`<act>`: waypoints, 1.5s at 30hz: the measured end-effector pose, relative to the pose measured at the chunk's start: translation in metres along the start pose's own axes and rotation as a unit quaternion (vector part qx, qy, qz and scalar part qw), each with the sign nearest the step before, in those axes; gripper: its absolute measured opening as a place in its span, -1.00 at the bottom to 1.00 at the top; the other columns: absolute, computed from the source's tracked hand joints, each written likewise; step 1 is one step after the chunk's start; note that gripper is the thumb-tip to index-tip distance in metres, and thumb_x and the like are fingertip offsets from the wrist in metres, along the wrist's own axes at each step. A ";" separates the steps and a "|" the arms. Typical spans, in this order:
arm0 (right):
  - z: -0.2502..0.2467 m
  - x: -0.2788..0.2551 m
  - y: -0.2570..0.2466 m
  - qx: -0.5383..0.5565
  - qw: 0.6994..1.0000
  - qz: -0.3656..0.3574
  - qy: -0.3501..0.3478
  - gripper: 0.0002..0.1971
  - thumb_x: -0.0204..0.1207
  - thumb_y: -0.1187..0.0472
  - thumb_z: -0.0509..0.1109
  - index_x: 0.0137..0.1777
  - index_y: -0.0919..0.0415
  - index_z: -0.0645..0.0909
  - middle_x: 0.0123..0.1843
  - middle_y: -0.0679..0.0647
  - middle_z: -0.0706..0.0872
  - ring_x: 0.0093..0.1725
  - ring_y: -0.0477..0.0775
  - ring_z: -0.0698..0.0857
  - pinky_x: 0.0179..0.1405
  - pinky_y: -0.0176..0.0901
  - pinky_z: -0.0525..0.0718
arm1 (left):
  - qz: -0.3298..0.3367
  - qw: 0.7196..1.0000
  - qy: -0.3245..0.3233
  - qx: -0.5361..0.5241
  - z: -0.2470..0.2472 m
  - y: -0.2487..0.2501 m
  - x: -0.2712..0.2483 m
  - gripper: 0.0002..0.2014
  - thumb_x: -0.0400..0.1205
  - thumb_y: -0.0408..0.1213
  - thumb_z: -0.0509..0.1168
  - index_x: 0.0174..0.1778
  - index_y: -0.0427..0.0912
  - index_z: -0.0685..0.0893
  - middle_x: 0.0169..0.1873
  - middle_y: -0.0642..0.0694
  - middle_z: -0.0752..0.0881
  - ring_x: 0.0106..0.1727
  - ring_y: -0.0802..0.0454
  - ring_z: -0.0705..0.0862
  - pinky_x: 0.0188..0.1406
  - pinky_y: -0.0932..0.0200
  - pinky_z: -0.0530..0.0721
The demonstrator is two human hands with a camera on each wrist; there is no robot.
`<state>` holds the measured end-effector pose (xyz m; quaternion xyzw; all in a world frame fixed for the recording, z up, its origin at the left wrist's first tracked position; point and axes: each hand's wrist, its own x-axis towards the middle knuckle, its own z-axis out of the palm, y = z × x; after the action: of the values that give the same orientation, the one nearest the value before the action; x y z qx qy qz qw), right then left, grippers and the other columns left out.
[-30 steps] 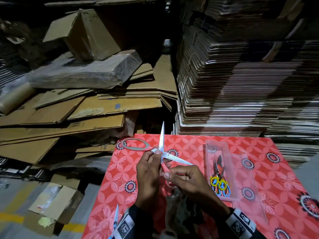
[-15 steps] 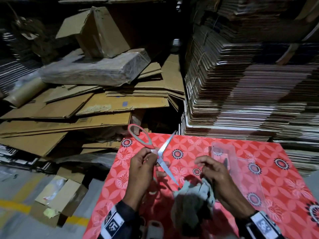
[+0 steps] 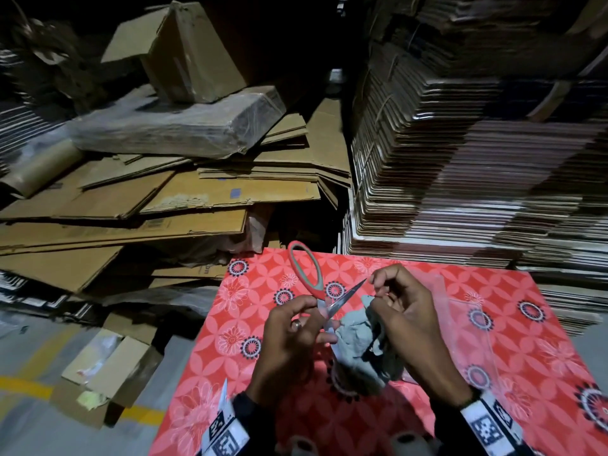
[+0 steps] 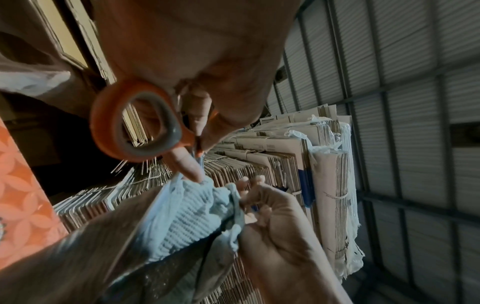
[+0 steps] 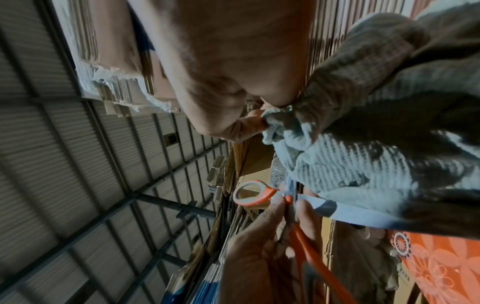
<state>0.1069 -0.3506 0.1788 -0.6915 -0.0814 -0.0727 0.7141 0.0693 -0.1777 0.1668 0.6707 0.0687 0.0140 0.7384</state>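
A pair of scissors (image 3: 306,271) with red and grey handles is held above the red flowered table (image 3: 493,357). My left hand (image 3: 292,334) pinches them near the pivot, with one handle loop (image 4: 101,119) sticking up and away. The blades (image 3: 345,297) point right and stand slightly apart. My right hand (image 3: 404,301) grips a crumpled pale blue-grey cloth (image 3: 358,340) right beside the blades. The cloth (image 5: 350,164) lies against one blade near my left fingertips (image 4: 192,172). The second handle runs down inside my left hand (image 5: 259,257).
Flattened cardboard sheets (image 3: 164,205) are piled to the left beyond the table. Tall bundles of folded cartons (image 3: 460,179) stand behind and to the right. A clear plastic sleeve (image 3: 467,324) lies on the table, partly behind my right hand. A thin shiny blade (image 3: 223,398) shows at the table's left edge.
The scissor blades have swung from wide apart to nearly together. My right hand left the blade, reached right, then came back gripping the cloth beside the blades.
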 end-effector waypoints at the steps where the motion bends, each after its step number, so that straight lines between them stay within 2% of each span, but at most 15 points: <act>1: 0.001 -0.001 0.000 0.003 1.000 -0.004 -0.004 -0.53 0.40 0.78 0.26 -0.18 0.11 0.57 -0.36 -0.07 0.52 -0.43 -0.07 0.41 -0.46 -0.24 0.42 | 0.000 1.000 -0.004 0.007 -0.001 -0.002 0.000 -0.84 0.76 -0.36 0.40 -0.02 -0.42 0.77 -0.15 -0.23 0.82 -0.27 -0.10 0.86 -0.23 0.10 0.72; 5: 0.008 -0.006 0.000 0.025 0.999 -0.034 -0.021 -0.51 0.43 0.66 0.38 -0.29 -0.06 0.59 -0.23 0.04 0.60 -0.36 0.01 0.50 -0.42 -0.22 0.48 | 0.001 1.000 0.009 0.018 -0.001 -0.005 0.000 -0.89 0.71 -0.37 0.44 -0.01 -0.37 0.80 -0.24 -0.04 0.82 -0.38 -0.05 0.81 -0.23 -0.13 0.66; 8: 0.014 -0.012 0.001 0.007 0.998 -0.063 -0.007 -0.55 0.39 0.72 0.51 -0.30 0.09 0.61 -0.12 0.11 0.65 -0.12 -0.05 0.67 -0.12 -0.33 0.65 | 0.009 1.000 0.011 0.010 0.003 -0.003 -0.001 -0.92 0.71 -0.42 0.44 -0.03 -0.37 0.81 -0.28 -0.06 0.79 -0.43 -0.06 0.79 -0.41 0.14 0.64; 10: 0.020 -0.017 0.001 -0.005 0.998 -0.070 0.006 -0.59 0.39 0.66 0.59 -0.29 0.11 0.62 -0.10 0.17 0.61 -0.10 0.05 0.69 -0.08 -0.26 0.71 | 0.006 1.000 0.006 -0.002 0.004 0.000 -0.002 -0.89 0.74 -0.51 0.36 -0.02 -0.39 0.79 -0.32 -0.05 0.76 -0.44 -0.05 0.78 -0.56 0.30 0.55; 14: 0.027 -0.020 0.002 -0.070 0.989 -0.112 0.065 -0.65 0.36 0.52 0.71 -0.27 0.08 0.68 -0.09 0.01 0.61 -0.11 0.03 0.74 -0.10 -0.22 0.76 | 0.022 1.000 0.006 -0.019 0.004 -0.002 -0.002 -0.89 0.77 -0.48 0.35 0.01 -0.36 0.79 -0.40 -0.08 0.77 -0.43 -0.12 0.76 -0.56 0.30 0.55; 18: 0.023 -0.022 0.009 -0.248 0.932 -0.254 0.070 -0.81 0.43 0.47 0.69 -0.09 0.18 0.87 -0.07 -0.08 0.79 -0.04 -0.18 0.77 -0.01 -0.36 0.68 | 0.048 0.998 0.032 -0.034 0.004 -0.001 -0.002 -0.91 0.71 -0.33 0.44 -0.01 -0.29 0.80 -0.46 -0.16 0.76 -0.44 -0.14 0.71 -0.49 0.24 0.56; 20: 0.022 -0.022 0.012 -0.288 0.905 -0.308 0.063 -0.85 0.51 0.46 0.64 0.00 0.24 0.89 0.00 0.00 0.87 0.03 -0.09 0.81 0.09 -0.24 0.73 | 0.076 0.996 0.043 -0.031 0.006 0.002 -0.002 -0.92 0.72 -0.44 0.43 -0.04 -0.29 0.83 -0.45 -0.19 0.77 -0.48 -0.03 0.74 -0.53 0.29 0.55; 23: 0.026 -0.025 0.017 -0.336 0.856 -0.388 0.054 -0.90 0.57 0.44 0.54 0.03 0.37 0.86 0.06 0.11 0.88 0.05 0.15 0.83 0.16 -0.01 0.77 | 0.108 0.992 0.060 -0.038 0.007 0.005 0.002 -0.84 0.60 -0.31 0.43 -0.05 -0.34 0.82 -0.44 -0.18 0.76 -0.49 -0.02 0.74 -0.46 0.29 0.61; 26: 0.029 -0.029 0.022 -0.307 0.889 -0.333 0.066 -0.82 0.55 0.41 0.56 0.13 0.31 0.86 0.11 0.07 0.84 0.08 0.10 0.79 0.16 -0.11 0.73 | 0.128 0.989 0.063 -0.038 0.007 0.008 0.004 -0.82 0.58 -0.31 0.40 -0.06 -0.36 0.81 -0.44 -0.17 0.75 -0.51 -0.07 0.72 -0.44 0.26 0.64; 28: 0.027 -0.031 0.022 -0.286 0.912 -0.288 0.060 -0.75 0.55 0.43 0.56 0.20 0.24 0.87 0.12 0.07 0.78 0.05 -0.03 0.77 0.05 -0.26 0.71 | 0.142 0.988 0.050 -0.021 0.008 0.009 0.003 -0.89 0.65 -0.37 0.40 -0.12 -0.20 0.85 -0.44 -0.13 0.76 -0.54 -0.06 0.71 -0.49 0.29 0.60; 31: 0.025 -0.030 0.016 -0.271 0.922 -0.270 0.050 -0.74 0.53 0.43 0.59 0.17 0.19 0.88 0.13 0.05 0.76 0.07 -0.31 0.72 0.03 -0.47 0.62 | 0.168 0.984 0.060 0.013 0.008 0.007 0.003 -0.75 0.65 -0.37 0.37 -0.26 0.02 0.84 -0.43 -0.20 0.73 -0.59 -0.03 0.68 -0.54 0.28 0.56; 33: 0.025 -0.030 0.013 -0.274 0.922 -0.268 0.050 -0.78 0.53 0.43 0.58 0.12 0.21 0.89 0.10 0.03 0.79 0.11 -0.33 0.72 0.08 -0.48 0.62 | 0.185 0.980 0.066 0.031 0.009 0.009 0.002 -0.72 0.63 -0.35 0.35 -0.33 0.07 0.80 -0.45 -0.20 0.68 -0.62 0.00 0.67 -0.55 0.28 0.53; 37: 0.023 -0.030 0.011 -0.283 0.921 -0.265 0.046 -0.84 0.56 0.38 0.57 0.06 0.17 0.90 0.00 -0.04 0.81 -0.03 -0.25 0.74 -0.02 -0.43 0.63 | 0.209 0.971 0.079 0.087 0.009 0.009 -0.001 -0.69 0.62 -0.36 0.33 -0.46 -0.05 0.66 -0.52 -0.13 0.54 -0.60 0.19 0.60 -0.53 0.37 0.46; 42: 0.009 -0.010 0.005 -0.288 0.921 -0.240 0.106 -0.79 0.47 0.45 0.67 0.01 0.16 0.91 -0.10 -0.08 0.79 -0.08 -0.32 0.71 -0.03 -0.53 0.55 | 0.224 0.961 0.092 0.133 0.007 0.006 -0.001 -0.76 0.60 -0.36 0.34 -0.40 -0.27 0.74 -0.50 0.10 0.56 -0.46 0.29 0.59 -0.43 0.49 0.44; 45: 0.021 -0.024 0.001 -0.281 0.926 -0.242 0.069 -0.85 0.53 0.41 0.59 -0.03 0.17 0.90 -0.08 -0.09 0.79 -0.06 -0.31 0.72 -0.03 -0.53 0.55 | 0.239 0.954 0.094 0.152 0.005 0.002 0.005 -0.71 0.61 -0.18 0.34 -0.36 -0.27 0.72 -0.47 -0.02 0.58 -0.39 0.10 0.58 -0.36 0.12 0.51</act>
<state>0.0837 -0.3297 0.1735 -0.8164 -0.1729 -0.3108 0.4550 0.0748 -0.1820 0.1692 0.7674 -0.0237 0.2425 0.5930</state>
